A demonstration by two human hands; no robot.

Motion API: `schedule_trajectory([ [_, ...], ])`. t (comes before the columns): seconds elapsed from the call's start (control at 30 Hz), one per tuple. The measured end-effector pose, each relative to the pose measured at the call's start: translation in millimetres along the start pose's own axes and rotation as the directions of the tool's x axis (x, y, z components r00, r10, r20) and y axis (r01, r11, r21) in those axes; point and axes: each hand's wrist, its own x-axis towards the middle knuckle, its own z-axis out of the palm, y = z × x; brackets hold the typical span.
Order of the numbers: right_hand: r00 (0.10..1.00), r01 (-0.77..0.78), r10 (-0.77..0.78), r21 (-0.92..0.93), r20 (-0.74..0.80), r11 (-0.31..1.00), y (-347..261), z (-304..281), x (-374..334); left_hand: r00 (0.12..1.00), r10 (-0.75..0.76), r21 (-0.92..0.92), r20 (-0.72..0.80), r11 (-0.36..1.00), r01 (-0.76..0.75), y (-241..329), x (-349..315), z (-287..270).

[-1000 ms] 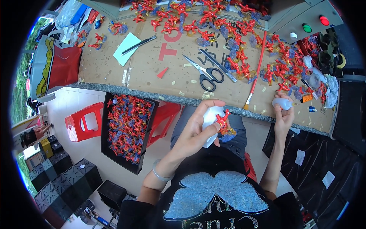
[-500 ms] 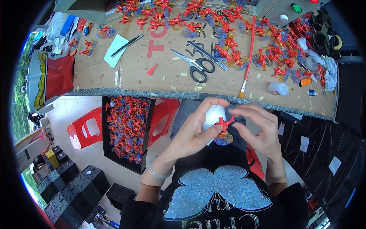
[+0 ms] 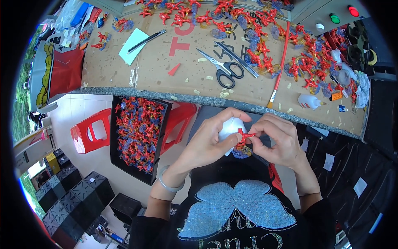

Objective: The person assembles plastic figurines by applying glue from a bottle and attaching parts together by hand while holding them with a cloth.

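- Head view, left hand (image 3: pixel 213 139): fingers closed round a white pad (image 3: pixel 230 125) and a figure (image 3: pixel 244 135), the thumb pressed on the figure.
- Right hand (image 3: pixel 278 142): fingers bent, thumb and forefinger pinched together at the figure's right-hand end.
- Figure: red, with a yellow and blue base; located between the two hands, just off the near edge of the table (image 3: pixel 190 99), above the lap.
- Cardboard (image 3: pixel 161 88): brown, printed, scattered with small pale scraps; covers the table.
- Scissors (image 3: pixel 226 74): black handles, blades parted, lying beside a slim metal tool (image 3: pixel 244 65).
- Brush (image 3: pixel 280 66): long red handle, bristles toward the near edge.
- Bottle (image 3: pixel 309 101): white, narrow-tipped, on its side near the right hand; an orange piece (image 3: pixel 336 96) and a small blue item (image 3: pixel 342 108) just beyond its tip.
- More figures (image 3: pixel 304 62): same colours, massed along the far side and right of the table.
- Card (image 3: pixel 132 49): pale green, a black pen-like tool (image 3: pixel 146 40) lying across it.
- Bag (image 3: pixel 65 74): red and grey, at the table's left end.
- Crate (image 3: pixel 156 168): black, filled with figures, between red stools (image 3: pixel 78 135) below the table.
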Motion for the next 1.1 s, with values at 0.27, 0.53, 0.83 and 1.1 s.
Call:
schedule_trajectory([
  [0.27,1.0,0.014,-0.014,-0.009,-0.016,1.0,4,3,3,0.999,-0.03,0.1,-0.036,0.994,0.034,2,1,0],
  [0.53,0.997,0.054,-0.058,-0.06,-0.054,0.997,2,5,5,0.988,0.099,0.251,-0.121,0.966,-0.066,-2,3,2],
  [0.83,0.972,0.188,-0.199,-0.096,-0.122,0.977,11,7,4,0.985,0.148,0.351,-0.088,0.93,-0.108,8,3,0],
  [1.1,0.964,0.216,-0.228,-0.096,-0.138,0.972,12,7,5,0.975,0.197,0.368,-0.097,0.918,-0.149,6,3,1],
])
